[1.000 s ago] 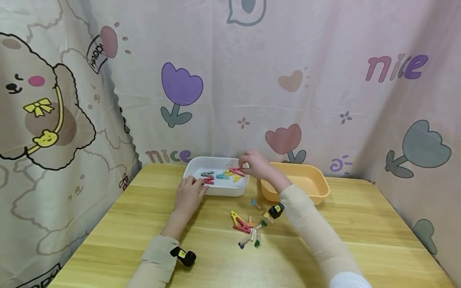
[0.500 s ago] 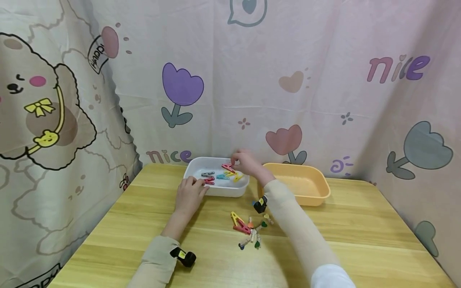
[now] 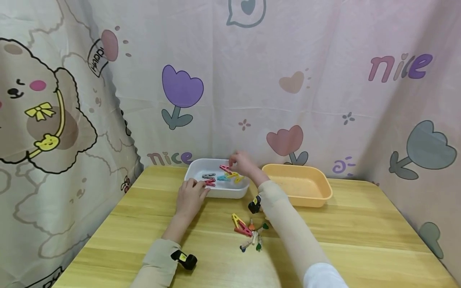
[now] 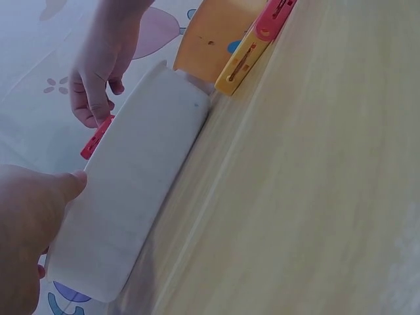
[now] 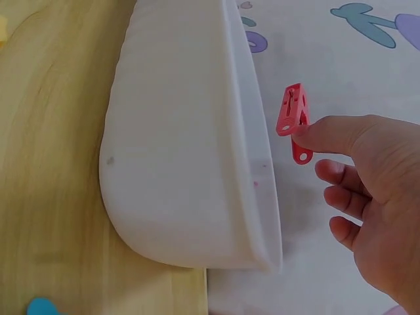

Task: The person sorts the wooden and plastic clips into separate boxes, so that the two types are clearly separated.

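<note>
Lightly built: a red clothespin (image 5: 292,113) above the white tub (image 3: 230,193)

The right hand (image 5: 387,184) is clamped on the red clothespin, thumb showing, three fingers clear. Seemingly plastic, it should handle light, stiff and a little slippery (springy, too, if squeezed); its flat outer faces look the surest hold. The left hand (image 3: 189,198) grips the white tub's near rim. Only the head view shows what lies inside, including a blue clothespin (image 3: 223,178); the right wrist view has the wall hiding it.

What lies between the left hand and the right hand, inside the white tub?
Between the left hand and right hand, the head view shows gray, red, blue and yellow clothespins in the white tub.
</note>
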A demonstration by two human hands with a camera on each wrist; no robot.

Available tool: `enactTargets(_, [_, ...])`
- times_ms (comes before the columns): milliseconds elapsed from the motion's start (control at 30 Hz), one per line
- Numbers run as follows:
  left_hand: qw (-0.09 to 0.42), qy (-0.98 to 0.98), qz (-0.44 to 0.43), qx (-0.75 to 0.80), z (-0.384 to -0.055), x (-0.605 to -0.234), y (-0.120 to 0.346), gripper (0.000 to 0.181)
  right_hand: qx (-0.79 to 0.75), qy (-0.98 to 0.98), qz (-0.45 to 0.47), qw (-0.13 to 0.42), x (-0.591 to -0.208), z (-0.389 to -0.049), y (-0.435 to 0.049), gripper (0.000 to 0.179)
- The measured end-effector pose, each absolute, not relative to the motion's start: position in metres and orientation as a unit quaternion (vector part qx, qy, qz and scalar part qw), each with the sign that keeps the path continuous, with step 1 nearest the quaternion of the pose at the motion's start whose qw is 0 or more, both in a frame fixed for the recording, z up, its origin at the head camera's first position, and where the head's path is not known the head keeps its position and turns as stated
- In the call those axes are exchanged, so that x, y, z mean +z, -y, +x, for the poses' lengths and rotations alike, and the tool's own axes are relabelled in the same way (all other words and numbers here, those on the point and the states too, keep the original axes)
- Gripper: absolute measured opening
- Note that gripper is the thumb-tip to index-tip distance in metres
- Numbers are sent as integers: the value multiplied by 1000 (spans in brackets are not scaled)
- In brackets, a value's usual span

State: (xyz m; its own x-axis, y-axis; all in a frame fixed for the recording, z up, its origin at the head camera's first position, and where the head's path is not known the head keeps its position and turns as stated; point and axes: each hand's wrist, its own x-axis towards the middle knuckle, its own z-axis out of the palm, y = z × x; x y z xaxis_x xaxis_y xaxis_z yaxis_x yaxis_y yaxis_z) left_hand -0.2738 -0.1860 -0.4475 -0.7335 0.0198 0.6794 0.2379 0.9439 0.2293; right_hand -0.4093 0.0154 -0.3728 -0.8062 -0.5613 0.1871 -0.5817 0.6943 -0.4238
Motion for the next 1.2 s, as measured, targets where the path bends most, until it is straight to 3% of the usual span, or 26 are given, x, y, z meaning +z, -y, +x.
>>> enactTargets(533, [340, 925, -61, -160, -272, -448, 186, 22, 233, 927, 293, 5, -386, -410, -10, 6])
enactTargets(767, [335, 926, -60, -162, -271, -448, 186, 22, 228, 927, 296, -29, -390, -409, -7, 40])
enactTargets(1200, [340, 925, -65, -158, -273, -446, 186, 22, 208, 926, 315, -2, -390, -407, -7, 32])
